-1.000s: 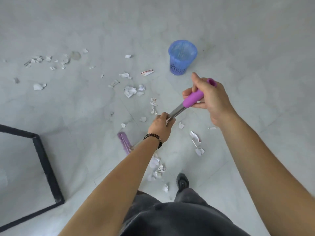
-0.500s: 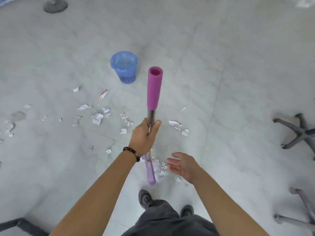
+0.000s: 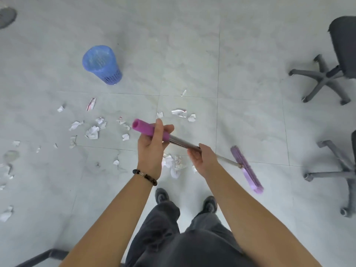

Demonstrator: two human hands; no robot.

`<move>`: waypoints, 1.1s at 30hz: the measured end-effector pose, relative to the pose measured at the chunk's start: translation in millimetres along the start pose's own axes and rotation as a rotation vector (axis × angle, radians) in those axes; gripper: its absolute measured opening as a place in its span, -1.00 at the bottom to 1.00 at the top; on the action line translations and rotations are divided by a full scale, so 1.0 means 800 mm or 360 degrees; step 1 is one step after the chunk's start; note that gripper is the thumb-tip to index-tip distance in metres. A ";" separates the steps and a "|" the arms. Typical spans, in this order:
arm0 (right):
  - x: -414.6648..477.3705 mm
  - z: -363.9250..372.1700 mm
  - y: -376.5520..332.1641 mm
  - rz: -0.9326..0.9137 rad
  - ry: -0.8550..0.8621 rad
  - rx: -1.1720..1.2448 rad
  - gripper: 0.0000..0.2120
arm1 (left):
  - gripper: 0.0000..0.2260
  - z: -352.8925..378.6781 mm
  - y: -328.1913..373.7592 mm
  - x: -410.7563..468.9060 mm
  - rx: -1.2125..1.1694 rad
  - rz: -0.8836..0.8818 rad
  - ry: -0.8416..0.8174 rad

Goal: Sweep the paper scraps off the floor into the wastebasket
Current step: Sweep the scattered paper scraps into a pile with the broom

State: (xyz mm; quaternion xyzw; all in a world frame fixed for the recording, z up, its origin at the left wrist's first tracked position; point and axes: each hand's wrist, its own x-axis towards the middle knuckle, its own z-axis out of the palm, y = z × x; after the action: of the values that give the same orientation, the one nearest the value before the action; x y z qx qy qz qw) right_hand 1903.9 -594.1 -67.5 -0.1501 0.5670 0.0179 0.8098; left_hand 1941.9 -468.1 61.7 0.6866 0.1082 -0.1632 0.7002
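A broom point(image 3: 179, 142) with a purple grip and metal shaft runs from upper left to lower right; its purple head point(image 3: 246, 168) lies low on the right. My left hand point(image 3: 152, 145) is wrapped around the purple grip, and my right hand point(image 3: 202, 159) grips the metal shaft lower down. A blue wastebasket point(image 3: 102, 64) stands upright at the upper left. White paper scraps point(image 3: 92, 132) are strewn over the grey tiled floor on the left, and a small pile point(image 3: 174, 163) lies just ahead of my feet, partly hidden by my hands.
Two grey office chairs stand on the right: one base point(image 3: 325, 79) at the upper right, another point(image 3: 346, 176) at the lower right. A dark round base point(image 3: 6, 17) shows at the top left, and a black frame bar point(image 3: 42, 256) at the bottom left.
My right hand, free half a second ago, has taken hold of the shaft. The broom has swung from pointing up at me to lying across, its head now out to the right.
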 end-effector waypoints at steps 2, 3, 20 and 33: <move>0.009 -0.013 -0.003 -0.0036 0.0134 -0.0040 -0.92 | -0.72 0.003 -0.009 -0.005 0.0094 -0.0037 -0.0085; 0.015 -0.020 -0.001 -0.0048 0.0177 -0.0079 -0.90 | -0.74 0.002 -0.017 -0.007 0.0171 -0.0057 -0.0152; 0.055 0.224 0.243 0.0042 0.0093 -0.0098 -0.69 | -0.52 -0.243 0.057 0.120 0.0464 0.0176 -0.0003; 0.021 0.368 0.182 -0.0130 -0.0527 -0.0370 -0.93 | -0.70 -0.237 0.181 0.184 0.0356 0.0604 -0.0286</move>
State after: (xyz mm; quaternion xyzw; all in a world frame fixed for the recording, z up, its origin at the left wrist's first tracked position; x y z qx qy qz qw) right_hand 2149.6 -380.4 -23.4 -0.2605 0.4136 0.0746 0.8692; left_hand 2145.9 -290.7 134.3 0.7506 -0.1044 -0.1002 0.6447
